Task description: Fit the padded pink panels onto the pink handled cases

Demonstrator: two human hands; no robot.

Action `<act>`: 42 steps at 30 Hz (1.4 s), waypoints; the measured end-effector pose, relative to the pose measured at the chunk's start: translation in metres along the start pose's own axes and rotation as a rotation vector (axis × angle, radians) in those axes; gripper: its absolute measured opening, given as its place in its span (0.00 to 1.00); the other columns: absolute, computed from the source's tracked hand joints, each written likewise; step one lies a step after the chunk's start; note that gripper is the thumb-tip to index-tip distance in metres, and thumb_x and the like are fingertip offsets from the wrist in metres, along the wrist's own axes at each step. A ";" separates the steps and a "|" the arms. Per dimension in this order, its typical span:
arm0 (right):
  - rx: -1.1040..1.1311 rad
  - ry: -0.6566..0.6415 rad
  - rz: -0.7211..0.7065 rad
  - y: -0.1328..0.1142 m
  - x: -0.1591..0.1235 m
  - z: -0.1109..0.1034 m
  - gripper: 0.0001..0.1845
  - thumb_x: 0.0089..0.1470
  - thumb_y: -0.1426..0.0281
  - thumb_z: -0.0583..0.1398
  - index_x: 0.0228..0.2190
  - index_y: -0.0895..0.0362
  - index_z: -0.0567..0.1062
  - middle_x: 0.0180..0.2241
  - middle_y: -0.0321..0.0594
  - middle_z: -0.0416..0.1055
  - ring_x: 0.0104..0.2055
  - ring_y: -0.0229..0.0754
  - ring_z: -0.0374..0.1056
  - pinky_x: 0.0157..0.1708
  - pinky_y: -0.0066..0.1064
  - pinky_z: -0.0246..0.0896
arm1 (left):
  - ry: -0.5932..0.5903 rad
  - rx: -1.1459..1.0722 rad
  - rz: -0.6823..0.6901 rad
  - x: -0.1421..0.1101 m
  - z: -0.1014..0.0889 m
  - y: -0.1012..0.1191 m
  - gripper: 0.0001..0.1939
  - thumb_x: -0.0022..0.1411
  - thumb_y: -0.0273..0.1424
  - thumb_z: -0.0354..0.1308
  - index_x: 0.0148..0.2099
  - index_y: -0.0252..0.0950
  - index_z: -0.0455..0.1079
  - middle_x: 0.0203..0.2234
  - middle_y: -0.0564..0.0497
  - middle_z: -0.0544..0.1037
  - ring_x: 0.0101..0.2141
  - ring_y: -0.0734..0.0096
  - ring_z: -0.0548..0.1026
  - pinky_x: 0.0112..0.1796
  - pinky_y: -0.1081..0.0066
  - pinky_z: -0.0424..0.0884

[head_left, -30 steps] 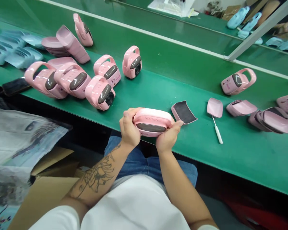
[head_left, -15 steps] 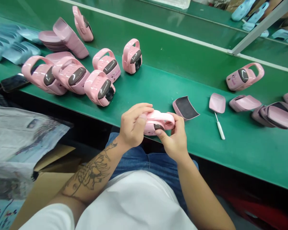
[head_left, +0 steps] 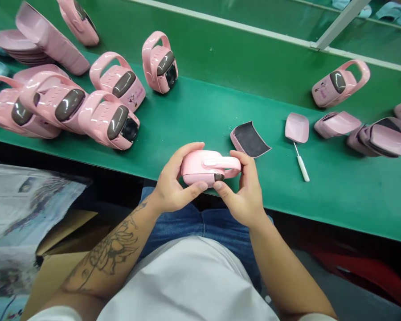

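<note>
My left hand [head_left: 173,178] and my right hand [head_left: 242,191] both grip a pink plastic device [head_left: 200,167] just above the near edge of the green belt. Its loop handle [head_left: 232,162] points right, and my fingers hide most of its dark window. Beyond my right hand lies a curved pink panel with a dark lining [head_left: 249,139], not touching my fingers. Farther right is a pink flat-bladed tool with a white handle [head_left: 297,129]. Several finished pink units with loop handles stand on the belt at the upper left.
The green belt [head_left: 200,111] runs across the view, with a white rail [head_left: 254,26] behind it. Loose pink shells [head_left: 384,138] lie at the right, and stacked pink dishes [head_left: 22,47] at the far left. A printed plastic sheet [head_left: 26,209] and cardboard [head_left: 56,276] sit below the belt's near edge.
The device has turned in my hands, its dark window now mostly hidden and its handle pointing right. My fingers have shifted around it. The whole view has moved slightly.
</note>
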State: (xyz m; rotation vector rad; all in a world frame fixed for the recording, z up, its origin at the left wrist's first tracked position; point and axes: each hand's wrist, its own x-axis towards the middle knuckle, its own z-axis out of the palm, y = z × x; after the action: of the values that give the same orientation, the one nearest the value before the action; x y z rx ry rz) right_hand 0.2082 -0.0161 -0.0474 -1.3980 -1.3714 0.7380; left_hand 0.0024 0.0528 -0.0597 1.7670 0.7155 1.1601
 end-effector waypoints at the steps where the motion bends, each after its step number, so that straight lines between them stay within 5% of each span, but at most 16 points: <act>1: -0.027 -0.018 -0.026 -0.004 0.001 -0.004 0.38 0.60 0.53 0.71 0.66 0.47 0.68 0.61 0.48 0.67 0.63 0.57 0.67 0.66 0.54 0.64 | -0.008 -0.051 -0.018 0.000 0.002 -0.001 0.45 0.59 0.39 0.77 0.74 0.39 0.66 0.68 0.35 0.73 0.66 0.40 0.74 0.66 0.48 0.72; 5: -0.154 -0.149 -0.096 -0.020 0.010 -0.021 0.38 0.59 0.52 0.72 0.64 0.49 0.70 0.57 0.49 0.70 0.60 0.57 0.69 0.63 0.54 0.69 | -0.042 -0.233 -0.181 -0.003 0.005 -0.002 0.52 0.53 0.38 0.82 0.75 0.43 0.64 0.72 0.36 0.70 0.68 0.40 0.73 0.64 0.52 0.75; 11: -0.319 -0.459 0.102 -0.045 0.035 -0.037 0.43 0.58 0.49 0.71 0.68 0.51 0.69 0.57 0.50 0.69 0.60 0.57 0.72 0.67 0.56 0.68 | -0.195 -0.324 -0.280 -0.002 -0.008 0.000 0.52 0.58 0.39 0.79 0.79 0.48 0.60 0.74 0.41 0.67 0.72 0.40 0.68 0.70 0.51 0.68; 16: -0.343 -0.657 0.107 -0.068 0.055 -0.037 0.27 0.63 0.56 0.68 0.61 0.48 0.76 0.57 0.45 0.78 0.58 0.57 0.76 0.59 0.52 0.73 | -0.303 -0.322 -0.347 0.004 -0.021 0.006 0.54 0.57 0.40 0.80 0.80 0.45 0.60 0.77 0.40 0.63 0.74 0.36 0.64 0.73 0.45 0.61; 23: -0.361 -0.719 0.220 -0.086 0.061 -0.035 0.29 0.63 0.64 0.68 0.64 0.47 0.74 0.60 0.40 0.80 0.54 0.53 0.80 0.54 0.46 0.77 | -0.214 -0.356 -0.399 0.005 -0.015 0.018 0.45 0.57 0.41 0.79 0.73 0.40 0.71 0.70 0.39 0.73 0.70 0.37 0.69 0.71 0.44 0.64; 29: -0.329 -0.739 0.284 -0.084 0.068 -0.032 0.34 0.60 0.66 0.70 0.66 0.47 0.72 0.63 0.38 0.78 0.60 0.52 0.78 0.60 0.47 0.75 | -0.245 -0.339 -0.400 0.006 -0.011 0.016 0.47 0.59 0.40 0.78 0.76 0.43 0.66 0.74 0.39 0.68 0.72 0.38 0.68 0.71 0.44 0.65; 34: -0.335 -0.731 0.352 -0.090 0.071 -0.028 0.34 0.56 0.70 0.73 0.63 0.49 0.75 0.60 0.39 0.81 0.55 0.51 0.81 0.55 0.43 0.79 | -0.230 -0.299 -0.454 0.011 -0.011 0.029 0.43 0.59 0.40 0.79 0.72 0.40 0.69 0.68 0.40 0.76 0.66 0.42 0.75 0.66 0.48 0.72; 42: -0.393 -0.685 0.144 -0.085 0.069 -0.022 0.29 0.58 0.70 0.70 0.60 0.49 0.78 0.58 0.42 0.82 0.57 0.55 0.79 0.57 0.49 0.76 | -0.081 -0.163 -0.316 0.005 -0.004 0.033 0.37 0.58 0.43 0.78 0.65 0.36 0.75 0.60 0.40 0.82 0.59 0.47 0.80 0.62 0.55 0.76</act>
State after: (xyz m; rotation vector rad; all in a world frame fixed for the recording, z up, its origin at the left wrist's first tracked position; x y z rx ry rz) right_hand 0.2102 0.0325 0.0526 -1.6357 -2.0429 1.1574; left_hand 0.0004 0.0438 -0.0271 1.4931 0.7959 0.9017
